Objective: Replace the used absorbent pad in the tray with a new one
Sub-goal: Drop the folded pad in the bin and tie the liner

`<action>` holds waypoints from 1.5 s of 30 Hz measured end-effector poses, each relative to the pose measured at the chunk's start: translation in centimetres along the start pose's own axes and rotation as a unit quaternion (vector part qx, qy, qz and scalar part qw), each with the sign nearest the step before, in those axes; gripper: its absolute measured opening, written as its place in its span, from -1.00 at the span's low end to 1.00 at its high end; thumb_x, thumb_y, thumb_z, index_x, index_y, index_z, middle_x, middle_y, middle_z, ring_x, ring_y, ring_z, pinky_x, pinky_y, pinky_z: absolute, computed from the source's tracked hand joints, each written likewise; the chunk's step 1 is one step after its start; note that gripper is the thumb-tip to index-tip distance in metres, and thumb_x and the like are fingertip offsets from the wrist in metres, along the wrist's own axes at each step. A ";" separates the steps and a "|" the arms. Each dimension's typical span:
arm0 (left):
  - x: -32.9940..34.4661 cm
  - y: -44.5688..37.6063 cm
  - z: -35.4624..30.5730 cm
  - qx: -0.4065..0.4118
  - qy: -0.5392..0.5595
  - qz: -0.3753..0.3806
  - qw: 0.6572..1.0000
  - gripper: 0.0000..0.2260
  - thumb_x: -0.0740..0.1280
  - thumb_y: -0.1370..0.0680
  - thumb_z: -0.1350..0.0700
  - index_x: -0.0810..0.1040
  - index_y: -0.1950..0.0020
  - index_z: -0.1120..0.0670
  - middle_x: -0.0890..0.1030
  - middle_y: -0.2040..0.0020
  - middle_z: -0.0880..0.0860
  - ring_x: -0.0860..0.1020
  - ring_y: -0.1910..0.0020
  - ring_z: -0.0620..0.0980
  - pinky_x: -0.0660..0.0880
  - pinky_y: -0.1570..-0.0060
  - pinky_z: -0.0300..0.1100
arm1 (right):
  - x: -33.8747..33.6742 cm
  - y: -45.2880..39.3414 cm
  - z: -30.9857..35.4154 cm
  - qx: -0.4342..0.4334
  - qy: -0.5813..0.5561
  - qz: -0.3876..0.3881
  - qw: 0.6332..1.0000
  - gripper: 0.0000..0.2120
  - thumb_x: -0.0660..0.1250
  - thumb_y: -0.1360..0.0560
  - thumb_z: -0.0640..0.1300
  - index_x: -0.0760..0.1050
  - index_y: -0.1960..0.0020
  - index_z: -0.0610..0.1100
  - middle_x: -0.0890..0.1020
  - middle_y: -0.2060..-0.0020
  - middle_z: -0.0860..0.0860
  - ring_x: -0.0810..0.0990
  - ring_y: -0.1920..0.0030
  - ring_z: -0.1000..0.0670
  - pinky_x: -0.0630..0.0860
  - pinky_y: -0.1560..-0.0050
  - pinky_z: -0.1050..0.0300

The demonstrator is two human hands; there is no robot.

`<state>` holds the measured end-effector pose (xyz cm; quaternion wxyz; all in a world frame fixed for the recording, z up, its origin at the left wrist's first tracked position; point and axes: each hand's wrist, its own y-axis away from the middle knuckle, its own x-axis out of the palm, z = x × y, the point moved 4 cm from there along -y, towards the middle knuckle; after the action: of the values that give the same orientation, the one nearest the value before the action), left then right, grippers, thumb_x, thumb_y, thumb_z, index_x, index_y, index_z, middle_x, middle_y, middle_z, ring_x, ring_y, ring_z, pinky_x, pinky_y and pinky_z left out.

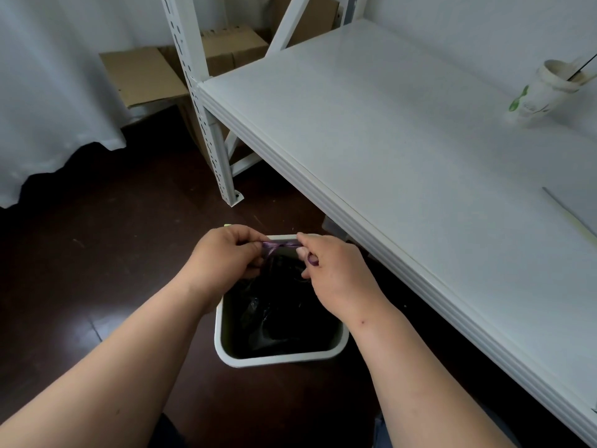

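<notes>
A white waste bin (pixel 226 350) stands on the dark floor below me, with a black bag (pixel 277 318) inside it. Over the bin's far edge a purple drawstring (pixel 280 244) is stretched taut between my hands, knotted in the middle. My left hand (pixel 226 257) pinches its left end with curled fingers. My right hand (pixel 332 270) grips the right end, a purple loop showing around a finger. No tray or absorbent pad is in view.
A white metal shelf (pixel 403 140) runs along the right, its front edge close to my right arm. On it stands a used paper cup (pixel 542 92) at the far right. Cardboard boxes (pixel 142 76) lie behind the shelf post (pixel 206 124). A white curtain (pixel 48 92) hangs at left.
</notes>
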<state>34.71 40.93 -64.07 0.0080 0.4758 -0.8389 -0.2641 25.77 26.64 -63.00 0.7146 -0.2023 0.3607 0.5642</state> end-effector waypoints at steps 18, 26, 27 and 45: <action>-0.5 -0.7 3.7 -0.107 0.470 0.016 0.876 -0.76 0.04 -0.63 0.20 0.39 0.18 0.10 0.27 0.46 0.02 0.30 0.52 -0.06 0.64 0.17 -0.02 | 1.3 0.3 -2.6 0.207 -0.708 0.011 0.675 -0.58 0.18 -0.62 -0.10 0.43 0.39 -0.19 0.55 0.42 -0.14 0.62 0.25 -0.15 0.54 -0.09 -0.06; -2.4 -1.8 5.7 -0.132 0.388 -0.130 0.903 -0.74 0.01 -0.59 0.26 0.39 0.21 0.09 0.17 0.55 -0.06 0.09 0.61 -0.11 0.15 0.58 -0.30 | 2.9 2.3 -7.9 0.357 -0.610 -0.056 0.706 -0.59 0.16 -0.64 -0.05 0.26 0.36 -0.09 0.26 0.51 -0.03 0.27 0.45 -0.01 0.32 0.27 0.08; -2.7 -2.0 6.0 -0.137 0.378 -0.143 0.904 -0.75 0.01 -0.58 0.27 0.38 0.21 0.09 0.18 0.55 -0.06 0.09 0.61 -0.11 0.13 0.57 -0.29 | 3.0 2.5 -8.4 0.366 -0.598 -0.057 0.711 -0.59 0.16 -0.64 -0.05 0.25 0.37 -0.09 0.26 0.52 -0.02 0.27 0.46 -0.01 0.31 0.28 0.09; 2.9 2.8 -2.1 0.015 -0.017 0.240 0.971 -0.76 0.10 -0.66 0.24 0.53 -0.18 0.07 0.48 0.39 0.15 0.25 0.55 -0.07 0.23 0.55 -0.27 | -0.9 -0.4 1.4 0.026 -0.317 -0.077 0.945 -0.63 0.20 -0.58 0.09 0.55 0.32 -0.04 0.65 0.10 -0.01 0.60 -0.02 0.07 0.48 -0.15 0.08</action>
<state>31.45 38.86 -61.72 0.0495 0.2562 -0.9326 -0.2495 26.52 26.90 -61.42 0.8384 -0.0219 0.1135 0.5326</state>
